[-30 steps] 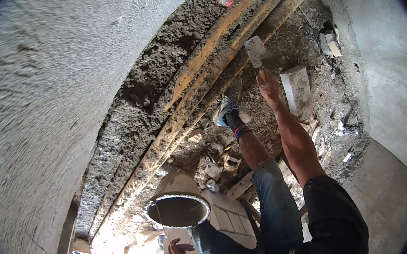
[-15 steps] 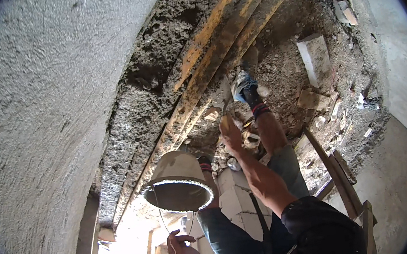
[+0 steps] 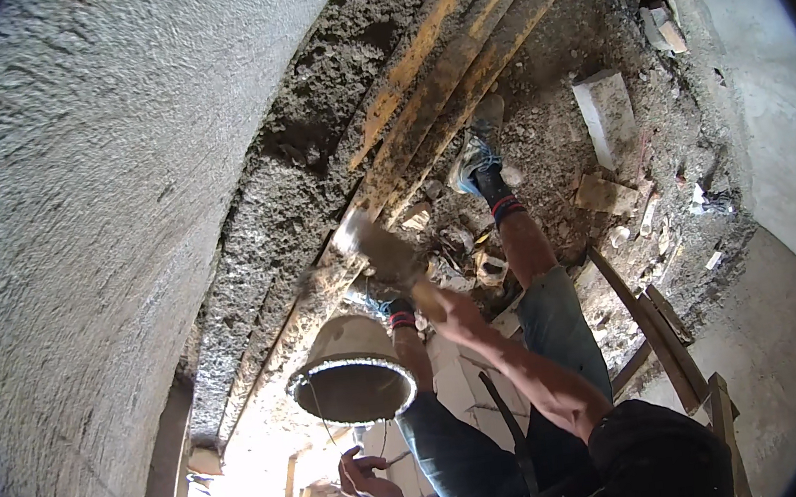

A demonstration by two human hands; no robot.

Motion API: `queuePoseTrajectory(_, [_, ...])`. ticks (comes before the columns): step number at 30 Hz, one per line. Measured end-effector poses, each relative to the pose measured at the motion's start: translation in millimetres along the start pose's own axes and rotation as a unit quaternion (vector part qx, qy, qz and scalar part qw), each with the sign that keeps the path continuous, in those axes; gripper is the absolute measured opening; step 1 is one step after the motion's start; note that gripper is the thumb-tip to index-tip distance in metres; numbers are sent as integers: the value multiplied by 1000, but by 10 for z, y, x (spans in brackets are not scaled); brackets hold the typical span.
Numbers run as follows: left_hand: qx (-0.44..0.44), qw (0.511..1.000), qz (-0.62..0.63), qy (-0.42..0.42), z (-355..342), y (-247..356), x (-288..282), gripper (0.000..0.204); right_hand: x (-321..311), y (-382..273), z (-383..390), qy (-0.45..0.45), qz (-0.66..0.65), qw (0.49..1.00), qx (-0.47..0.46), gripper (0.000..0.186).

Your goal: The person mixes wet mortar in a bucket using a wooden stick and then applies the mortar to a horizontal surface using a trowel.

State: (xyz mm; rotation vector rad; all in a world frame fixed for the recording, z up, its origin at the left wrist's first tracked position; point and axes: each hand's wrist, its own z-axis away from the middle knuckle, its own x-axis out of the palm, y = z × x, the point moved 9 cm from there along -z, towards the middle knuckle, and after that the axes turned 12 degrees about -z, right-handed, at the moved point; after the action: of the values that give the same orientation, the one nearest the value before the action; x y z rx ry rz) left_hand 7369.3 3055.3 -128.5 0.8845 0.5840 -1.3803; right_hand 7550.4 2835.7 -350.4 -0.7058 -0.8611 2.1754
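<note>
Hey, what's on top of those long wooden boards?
Grey, crumbly grime coats much of the wooden boards; the blurred trowel in the right hand hides one patch, so that part can't be seen.

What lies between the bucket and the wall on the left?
From bucket to wall, the head view shows long dirty boards, then a strip of lumpy grey material.

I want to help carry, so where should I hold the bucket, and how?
Probably the thin wire handle, coming from the open side of the bucket: the wire loops out past the opening there, to the left hand. Close your hand around it; the wide, round body looks harder to grasp.
</note>
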Motion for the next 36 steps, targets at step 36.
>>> queuePoseTrajectory(36, [-34, 999, 29, -18, 83, 10, 120, 46, -61, 494, -210, 176, -156, 967, 98, 53])
